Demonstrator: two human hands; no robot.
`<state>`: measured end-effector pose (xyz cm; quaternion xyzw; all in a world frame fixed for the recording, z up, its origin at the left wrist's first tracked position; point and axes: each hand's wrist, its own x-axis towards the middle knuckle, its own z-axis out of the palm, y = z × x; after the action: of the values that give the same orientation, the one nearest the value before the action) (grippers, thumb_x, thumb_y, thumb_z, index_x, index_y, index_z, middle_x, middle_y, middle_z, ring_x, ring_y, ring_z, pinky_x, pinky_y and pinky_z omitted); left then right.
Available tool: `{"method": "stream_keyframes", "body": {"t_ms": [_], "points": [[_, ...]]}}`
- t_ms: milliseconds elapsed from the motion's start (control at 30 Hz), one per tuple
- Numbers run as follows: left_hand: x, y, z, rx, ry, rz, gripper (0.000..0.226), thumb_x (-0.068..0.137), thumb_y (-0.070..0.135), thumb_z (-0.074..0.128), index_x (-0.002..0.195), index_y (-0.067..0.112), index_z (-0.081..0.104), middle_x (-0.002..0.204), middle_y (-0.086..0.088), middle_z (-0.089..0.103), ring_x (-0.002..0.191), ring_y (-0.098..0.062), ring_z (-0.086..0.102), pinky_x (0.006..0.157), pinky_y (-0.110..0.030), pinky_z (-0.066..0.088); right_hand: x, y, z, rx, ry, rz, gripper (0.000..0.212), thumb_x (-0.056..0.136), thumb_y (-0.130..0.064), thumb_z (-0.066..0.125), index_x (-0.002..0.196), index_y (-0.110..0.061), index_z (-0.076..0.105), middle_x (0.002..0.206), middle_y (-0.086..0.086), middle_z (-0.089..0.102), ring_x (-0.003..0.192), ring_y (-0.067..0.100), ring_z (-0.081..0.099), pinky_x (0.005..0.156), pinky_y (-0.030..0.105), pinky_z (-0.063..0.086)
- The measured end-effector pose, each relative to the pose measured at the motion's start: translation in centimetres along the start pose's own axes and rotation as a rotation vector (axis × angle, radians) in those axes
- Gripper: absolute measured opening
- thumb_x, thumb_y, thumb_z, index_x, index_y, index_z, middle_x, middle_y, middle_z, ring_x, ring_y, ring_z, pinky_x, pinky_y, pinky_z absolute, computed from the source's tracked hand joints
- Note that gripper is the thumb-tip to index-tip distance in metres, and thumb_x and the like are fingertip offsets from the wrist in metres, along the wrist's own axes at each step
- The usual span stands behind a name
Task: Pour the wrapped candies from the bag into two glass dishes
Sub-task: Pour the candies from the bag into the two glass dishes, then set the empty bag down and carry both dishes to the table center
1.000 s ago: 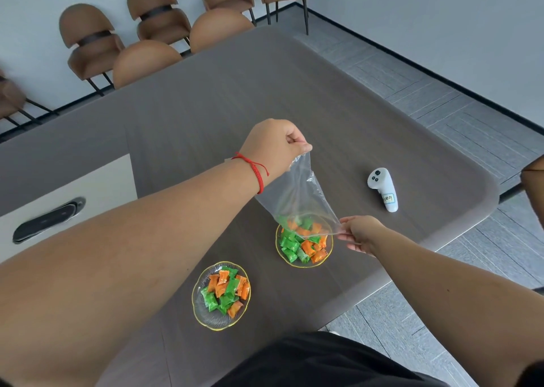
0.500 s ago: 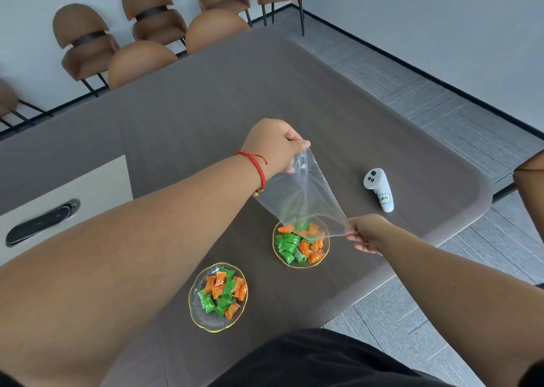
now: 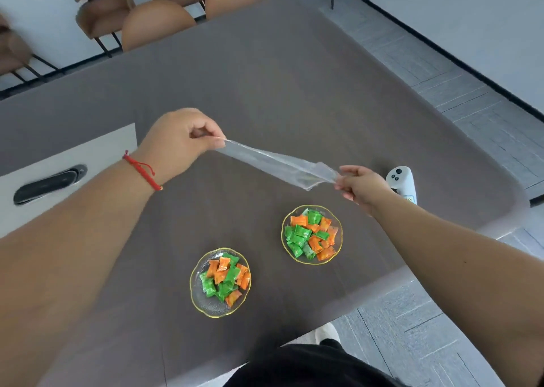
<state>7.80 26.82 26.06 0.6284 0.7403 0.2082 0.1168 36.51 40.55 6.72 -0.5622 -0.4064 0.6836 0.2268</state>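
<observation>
both hands, left hand [image 3: 179, 142] and right hand [image 3: 360, 185], pinch the empty clear bag [image 3: 279, 165] taut above the filled glass dishes [image 3: 312, 235]; a careless drop could scatter candies [image 3: 225, 279].

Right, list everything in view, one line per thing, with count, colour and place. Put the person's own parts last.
table: one, dark grey-brown, fills the middle of the view
glass dishes: two, clear with gold rims, near table edge; nearer dish, farther dish
wrapped candies: many, green and orange, piled in both dishes
plastic bag: one, clear, looks empty, stretched in the air between the hands
controller: one, white, on the table behind the right hand
inset panel: one, pale, with a black handle, table's left side
chairs: several, brown, beyond the far table edge
bracelet: one, red, left wrist
left hand: pinches one bag end
right hand: pinches the other end
</observation>
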Motion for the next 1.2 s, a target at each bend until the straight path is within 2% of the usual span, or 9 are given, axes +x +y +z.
{"method": "stream_keyframes", "body": {"t_ms": [67, 233, 333, 433, 600, 833, 1000, 1100, 1200], "points": [[-1.3, -2.8, 0.0, -0.007, 0.008, -0.032, 0.029, 0.077, 0.018, 0.073, 0.066, 0.042, 0.062, 0.083, -0.004, 0.064, 0.074, -0.007, 0.057, 0.078, -0.028, 0.046, 1.3, -0.2, 1.0, 0.008, -0.008, -0.050, 0.032, 0.079, 0.003, 0.069, 0.103, -0.018, 0.064, 0.102, 0.009, 0.067, 0.084, 0.018, 0.066, 0.061, 0.020, 0.052], [-4.0, -9.0, 3.2, 0.083, -0.006, -0.103, 0.019, 0.079, 0.011, 0.072, 0.076, 0.029, 0.065, 0.080, 0.011, 0.057, 0.078, 0.016, 0.053, 0.076, 0.000, 0.041, 3.9, -0.6, 3.8, -0.140, -0.008, -0.144, 0.031, 0.078, -0.004, 0.072, 0.096, -0.028, 0.064, 0.093, -0.004, 0.068, 0.086, 0.011, 0.065, 0.079, 0.024, 0.055], [-5.2, -12.1, 7.5, 0.143, -0.041, -0.163, 0.007, 0.081, 0.006, 0.068, 0.082, 0.010, 0.073, 0.086, -0.001, 0.061, 0.081, -0.001, 0.059, 0.087, -0.031, 0.052, 5.5, 0.6, 5.1, -0.252, 0.014, -0.144, 0.026, 0.078, -0.009, 0.067, 0.091, -0.031, 0.063, 0.081, -0.009, 0.067, 0.077, 0.014, 0.063, 0.084, 0.033, 0.054], [-6.6, -14.3, 12.1, 0.175, -0.064, -0.272, 0.015, 0.082, 0.004, 0.065, 0.094, 0.003, 0.074, 0.100, -0.013, 0.066, 0.097, -0.029, 0.062, 0.092, -0.037, 0.047, 7.0, 2.7, 6.2, -0.344, 0.033, -0.129, 0.028, 0.080, -0.004, 0.063, 0.100, -0.025, 0.062, 0.083, -0.004, 0.067, 0.078, 0.019, 0.061, 0.081, 0.034, 0.054], [-9.1, -16.4, 18.5, 0.126, -0.128, -0.430, 0.022, 0.084, 0.001, 0.060, 0.103, 0.001, 0.071, 0.113, -0.014, 0.063, 0.111, -0.030, 0.057, 0.101, -0.036, 0.040, 8.4, 5.9, 7.8, -0.581, 0.033, -0.167, 0.029, 0.087, -0.006, 0.053, 0.109, -0.022, 0.064, 0.089, -0.001, 0.065, 0.061, 0.014, 0.055, 0.054, 0.024, 0.047], [-11.1, -17.9, 21.8, -0.003, -0.223, -0.640, 0.038, 0.087, 0.010, 0.060, 0.125, 0.006, 0.056, 0.125, -0.012, 0.055, 0.110, -0.026, 0.056, 0.101, -0.036, 0.043, 9.3, 8.0, 7.9, -0.822, 0.005, -0.192, 0.039, 0.090, -0.010, 0.036, 0.105, -0.029, 0.066, 0.096, -0.002, 0.067, 0.063, 0.016, 0.056, 0.058, 0.025, 0.044], [-12.2, -17.2, 21.7, -0.112, -0.028, -0.801, 0.045, 0.089, 0.015, 0.057, 0.133, 0.019, 0.049, 0.141, -0.006, 0.048, 0.131, -0.026, 0.045, 0.107, -0.042, 0.037, 8.6, 8.0, 6.7, -0.955, -0.108, -0.254, 0.022, 0.094, -0.030, 0.050, 0.114, -0.030, 0.062, 0.104, -0.006, 0.067, 0.073, 0.018, 0.061, 0.064, 0.031, 0.052], [-14.7, -18.1, 22.1, -0.039, 0.069, -0.997, 0.039, 0.090, 0.020, 0.053, 0.128, 0.010, 0.054, 0.133, -0.019, 0.053, 0.124, -0.037, 0.048, 0.104, -0.048, 0.039, 7.7, 7.8, 5.1, -1.224, -0.148, -0.340, 0.032, 0.097, -0.047, 0.042, 0.110, -0.026, 0.062, 0.095, -0.003, 0.067, 0.069, 0.017, 0.064, 0.064, 0.034, 0.055], [-17.5, -18.3, 22.5, -0.009, 0.007, -1.262, 0.035, 0.091, 0.036, 0.047, 0.098, 0.005, 0.062, 0.106, -0.025, 0.060, 0.104, -0.047, 0.054, 0.088, -0.046, 0.045, 7.5, 8.0, 3.5, -1.388, -0.223, -0.282, 0.033, 0.098, -0.052, 0.037, 0.109, -0.027, 0.055, 0.082, -0.003, 0.065, 0.063, 0.016, 0.064, 0.059, 0.033, 0.055]]}}
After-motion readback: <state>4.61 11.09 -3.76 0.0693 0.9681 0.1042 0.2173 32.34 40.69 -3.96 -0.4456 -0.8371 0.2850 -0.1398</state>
